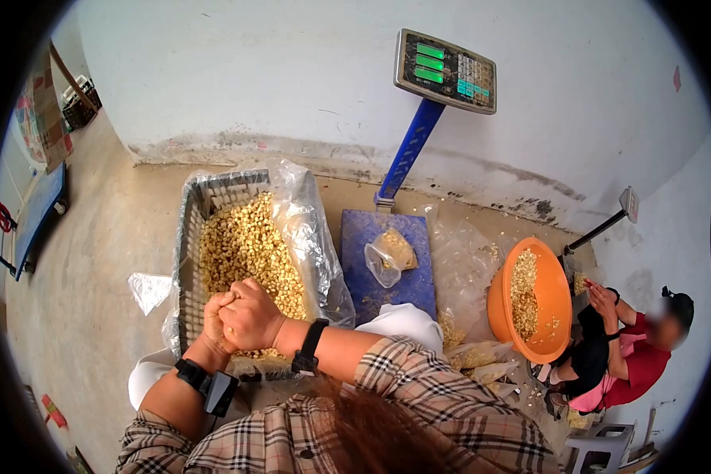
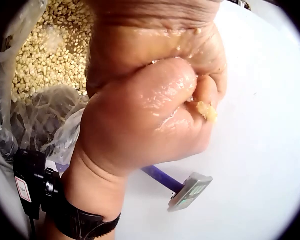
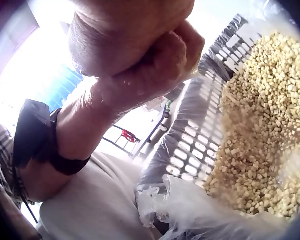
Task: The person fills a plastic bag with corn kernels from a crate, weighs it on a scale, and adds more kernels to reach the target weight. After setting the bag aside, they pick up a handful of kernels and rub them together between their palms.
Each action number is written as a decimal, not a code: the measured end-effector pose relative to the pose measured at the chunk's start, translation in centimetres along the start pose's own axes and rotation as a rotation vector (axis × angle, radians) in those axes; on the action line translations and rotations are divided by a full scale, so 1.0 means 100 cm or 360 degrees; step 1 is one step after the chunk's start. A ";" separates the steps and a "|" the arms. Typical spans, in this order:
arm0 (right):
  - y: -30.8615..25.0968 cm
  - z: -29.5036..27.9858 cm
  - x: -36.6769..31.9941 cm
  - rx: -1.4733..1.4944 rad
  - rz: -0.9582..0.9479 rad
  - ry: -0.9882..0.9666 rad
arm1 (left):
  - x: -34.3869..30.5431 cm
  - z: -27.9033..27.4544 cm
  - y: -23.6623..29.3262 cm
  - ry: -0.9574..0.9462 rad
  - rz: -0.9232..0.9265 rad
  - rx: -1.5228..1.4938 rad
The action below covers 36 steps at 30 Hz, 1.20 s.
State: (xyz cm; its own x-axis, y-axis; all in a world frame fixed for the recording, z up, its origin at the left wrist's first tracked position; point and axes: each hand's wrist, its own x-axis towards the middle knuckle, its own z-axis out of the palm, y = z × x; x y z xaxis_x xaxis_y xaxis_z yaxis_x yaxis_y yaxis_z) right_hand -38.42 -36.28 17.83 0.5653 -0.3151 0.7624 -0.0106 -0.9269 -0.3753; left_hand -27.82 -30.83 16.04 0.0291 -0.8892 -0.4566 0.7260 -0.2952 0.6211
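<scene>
Above the basket of pale yellow pieces (image 1: pixel 253 241), my left hand (image 1: pixel 216 322) and right hand (image 1: pixel 249 314) are clasped, their curled fingers gripping each other. Inside the clasp, the contents are hidden. The left wrist view shows my left hand (image 2: pixel 155 45) above my right hand (image 2: pixel 145 117); both look wet, and a yellow crumb (image 2: pixel 206 111) sticks by the curled fingers. In the right wrist view, my right hand (image 3: pixel 130 30) is over my left hand (image 3: pixel 145 75), beside the basket's slotted wall (image 3: pixel 192 150). Clear plastic (image 1: pixel 312 245) lines the basket.
A blue scale platform (image 1: pixel 383 296) right of the basket bears a small bag (image 1: pixel 395 253); its display (image 1: pixel 445 71) is lit. Further right are an orange basin (image 1: pixel 555 312) of pieces and a seated person (image 1: pixel 636 355). Filled bags (image 1: pixel 478 355) lie on the floor, and plastic (image 1: pixel 149 291) lies left of the basket.
</scene>
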 end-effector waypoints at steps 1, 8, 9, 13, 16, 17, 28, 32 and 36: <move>0.000 0.000 0.000 -0.0014 -0.0020 0.0031 | -0.001 -0.001 -0.001 -0.0007 -0.0009 -0.0042; -0.003 -0.004 0.004 -0.0103 -0.0063 0.0039 | 0.001 -0.008 -0.004 0.0005 -0.0063 -0.0207; -0.003 -0.004 0.004 -0.0111 -0.0061 0.0030 | 0.003 -0.012 -0.004 0.0026 -0.0065 -0.0187; -0.004 -0.006 0.006 -0.0103 -0.0074 0.0070 | 0.006 -0.018 -0.004 0.0003 -0.0053 -0.0142; -0.004 -0.008 0.006 -0.0118 -0.0066 0.0036 | 0.004 -0.016 -0.002 -0.0012 -0.0054 -0.0140; -0.003 -0.008 0.005 -0.0111 -0.0065 0.0035 | 0.001 -0.012 -0.001 -0.0047 -0.0043 -0.0121; -0.003 -0.006 0.001 -0.0040 -0.0014 0.0100 | -0.004 0.010 0.002 -0.0197 -0.0119 -0.0157; -0.005 -0.007 0.000 -0.0031 0.0021 0.0070 | -0.004 0.015 0.002 -0.0309 -0.0127 -0.0302; -0.007 -0.008 -0.001 -0.0036 0.0010 0.0057 | -0.002 0.006 -0.003 -0.0309 -0.0183 -0.0370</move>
State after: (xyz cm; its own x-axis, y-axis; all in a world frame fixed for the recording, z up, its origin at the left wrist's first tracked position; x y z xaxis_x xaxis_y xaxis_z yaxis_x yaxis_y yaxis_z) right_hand -39.12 -35.79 18.44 0.5352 -0.3274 0.7787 -0.0330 -0.9292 -0.3680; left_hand -28.48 -30.78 16.32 -0.1774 -0.9113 -0.3715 0.8551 -0.3296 0.4003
